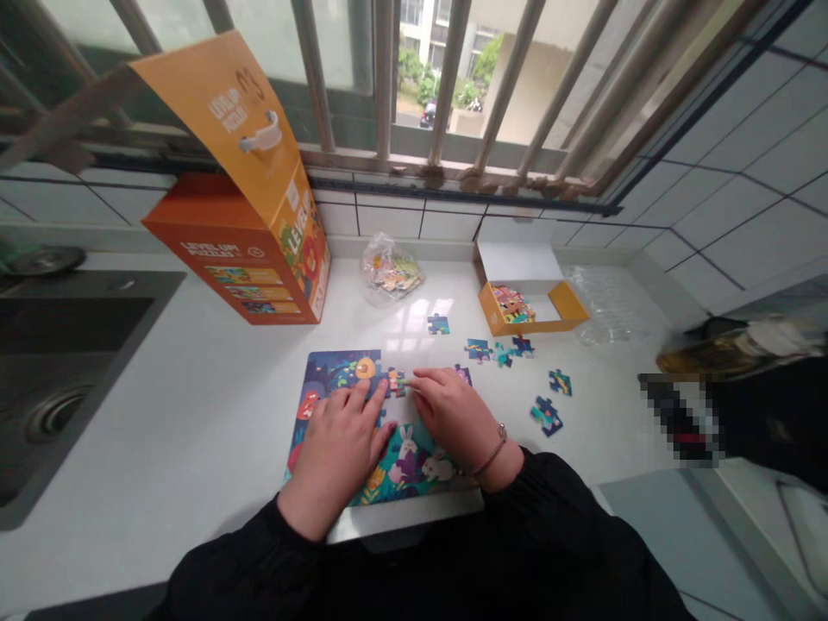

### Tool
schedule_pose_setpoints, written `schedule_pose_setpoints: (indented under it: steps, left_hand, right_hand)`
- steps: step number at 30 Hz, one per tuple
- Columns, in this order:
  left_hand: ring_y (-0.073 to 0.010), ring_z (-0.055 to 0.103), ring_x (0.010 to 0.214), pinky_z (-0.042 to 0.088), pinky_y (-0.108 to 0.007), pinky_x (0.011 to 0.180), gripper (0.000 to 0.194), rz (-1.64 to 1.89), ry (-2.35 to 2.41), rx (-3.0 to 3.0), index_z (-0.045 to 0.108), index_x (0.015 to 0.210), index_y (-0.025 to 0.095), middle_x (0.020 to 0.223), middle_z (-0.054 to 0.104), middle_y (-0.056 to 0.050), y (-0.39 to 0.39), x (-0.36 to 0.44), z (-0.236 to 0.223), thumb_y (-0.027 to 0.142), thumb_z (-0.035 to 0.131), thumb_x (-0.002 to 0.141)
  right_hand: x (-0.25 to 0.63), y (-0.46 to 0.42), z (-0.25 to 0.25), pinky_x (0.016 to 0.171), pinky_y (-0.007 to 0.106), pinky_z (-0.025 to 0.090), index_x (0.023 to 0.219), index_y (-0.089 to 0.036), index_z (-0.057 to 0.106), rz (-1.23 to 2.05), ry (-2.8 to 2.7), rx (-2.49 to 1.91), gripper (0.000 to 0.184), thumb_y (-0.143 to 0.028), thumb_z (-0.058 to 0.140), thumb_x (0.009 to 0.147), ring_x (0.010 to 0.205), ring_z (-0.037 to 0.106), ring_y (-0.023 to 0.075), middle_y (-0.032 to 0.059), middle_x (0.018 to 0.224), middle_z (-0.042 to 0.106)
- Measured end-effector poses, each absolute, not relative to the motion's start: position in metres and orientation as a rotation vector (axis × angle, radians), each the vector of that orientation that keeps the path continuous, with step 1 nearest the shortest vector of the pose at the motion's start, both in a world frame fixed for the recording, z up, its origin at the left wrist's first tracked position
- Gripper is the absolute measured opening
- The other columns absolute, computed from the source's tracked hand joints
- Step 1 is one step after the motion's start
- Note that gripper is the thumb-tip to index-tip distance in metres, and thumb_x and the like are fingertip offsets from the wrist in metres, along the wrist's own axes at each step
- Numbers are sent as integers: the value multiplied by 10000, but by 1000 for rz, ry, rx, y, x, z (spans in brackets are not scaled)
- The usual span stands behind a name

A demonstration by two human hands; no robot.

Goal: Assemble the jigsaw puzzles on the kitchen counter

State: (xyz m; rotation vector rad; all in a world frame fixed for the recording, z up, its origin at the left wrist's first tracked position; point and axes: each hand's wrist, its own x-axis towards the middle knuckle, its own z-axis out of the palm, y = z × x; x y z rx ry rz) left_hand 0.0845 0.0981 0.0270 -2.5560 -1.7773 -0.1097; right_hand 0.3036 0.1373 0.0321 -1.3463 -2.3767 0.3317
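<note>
A partly assembled jigsaw puzzle [414, 487] with rabbits and plants lies on the white counter in front of me. My left hand [340, 448] rests on its left half, fingers stretched out, fingertips beside a gap in the upper middle. At that gap, a small puzzle piece [397, 381] is pinched by the fingertips of my right hand [449, 410], which comes in from the right. Whether the piece sits flush with its neighbours I cannot tell. My right hand covers part of the puzzle's right side.
Loose pieces lie right of the puzzle, among them one [547, 416] and another [438, 323]. Behind stand a small open yellow box [536, 328], a plastic bag of pieces [392, 272] and a tall orange puzzle box [259, 267]. A sink [139, 345] is left, a bottle [724, 349] right.
</note>
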Motion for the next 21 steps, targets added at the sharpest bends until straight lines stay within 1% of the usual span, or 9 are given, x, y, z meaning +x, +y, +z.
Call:
schedule_pose_setpoints:
  steps: [2, 4, 6, 8, 12, 15, 21]
  left_hand:
    - [-396, 618, 1213, 511, -538, 976, 590, -114, -1788, -2563, 559, 1622, 232, 1512, 641, -164, 98, 86, 28, 456, 586, 1077]
    - [-399, 610, 1229, 507, -544, 996, 592, -122, -1804, -2556, 556, 1622, 229, 1504, 646, -170, 98, 87, 28, 469, 570, 1081]
    - [-391, 606, 1234, 505, -537, 1011, 587, -104, -1808, -2543, 558, 1617, 227, 1508, 646, -168, 98, 87, 28, 483, 550, 1089]
    - [-379, 609, 1235, 504, -524, 1018, 584, -75, -1805, -2538, 555, 1615, 226, 1522, 640, -162, 97, 87, 29, 490, 542, 1094]
    - [-373, 619, 1230, 508, -520, 1015, 596, -57, -1803, -2556, 542, 1625, 218, 1530, 634, -157, 96, 86, 32, 491, 557, 1095]
    - [-371, 618, 1229, 505, -524, 1025, 588, -61, -1808, -2546, 549, 1622, 217, 1531, 633, -155, 94, 85, 32, 483, 563, 1098]
    - [-371, 625, 1201, 511, -518, 991, 541, -39, -1791, -2523, 585, 1599, 300, 1512, 642, -135, 95, 86, 31, 481, 583, 1089]
  right_hand:
    - [326, 142, 33, 1118, 429, 549, 1258, -174, 751, 250, -2308, -1447, 258, -178, 565, 1078, 1203, 687, 266, 135, 1289, 775]
    - [353, 153, 33, 1146, 454, 525, 1306, -157, 726, 127, -2252, -1608, 294, -175, 550, 1071, 1225, 677, 283, 149, 1301, 771]
    - [380, 167, 29, 1172, 514, 492, 1366, -88, 688, 85, -2227, -1698, 356, -149, 565, 1037, 1281, 652, 331, 217, 1372, 737]
    - [401, 181, 26, 1150, 529, 497, 1403, -75, 663, 90, -2249, -1728, 416, -145, 619, 994, 1277, 654, 349, 239, 1402, 720]
    - [420, 196, 24, 1087, 496, 521, 1397, -109, 669, 114, -2326, -1719, 437, -208, 686, 972, 1196, 673, 334, 204, 1289, 767]
    - [421, 197, 25, 1077, 498, 516, 1369, -101, 679, 113, -2364, -1686, 422, -237, 687, 969, 1178, 665, 339, 209, 1261, 759]
    - [427, 177, 22, 1058, 502, 533, 1360, -123, 652, 124, -2314, -1660, 472, -278, 715, 918, 1152, 673, 343, 186, 1218, 743]
